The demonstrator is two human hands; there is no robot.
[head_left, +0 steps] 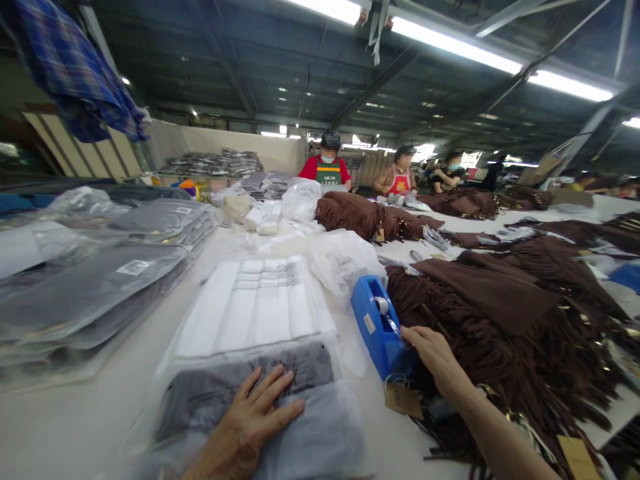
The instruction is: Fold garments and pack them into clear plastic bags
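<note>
My left hand (257, 417) lies flat, fingers spread, on a clear plastic bag (320, 427) with a dark folded item inside. Beyond the bag's edge is a stack of white printed plastic bags (260, 300). To the right stands a blue tape dispenser (373, 327) with a roll of clear tape (383, 307). At the dispenser's near end, my right hand (433, 353) has its thumb and fingers pinched together at the strip of tape. How much tape lies between the fingertips is hidden. A brown cardboard tag (403, 400) lies just below the dispenser.
Brown fringed goods (500, 300) are heaped along the right side. Packed grey items in clear bags (100, 287) are stacked at left. Crumpled clear plastic (345, 260) sits behind the dispenser. Across the table, a person in a green apron (327, 173) and other people are at work.
</note>
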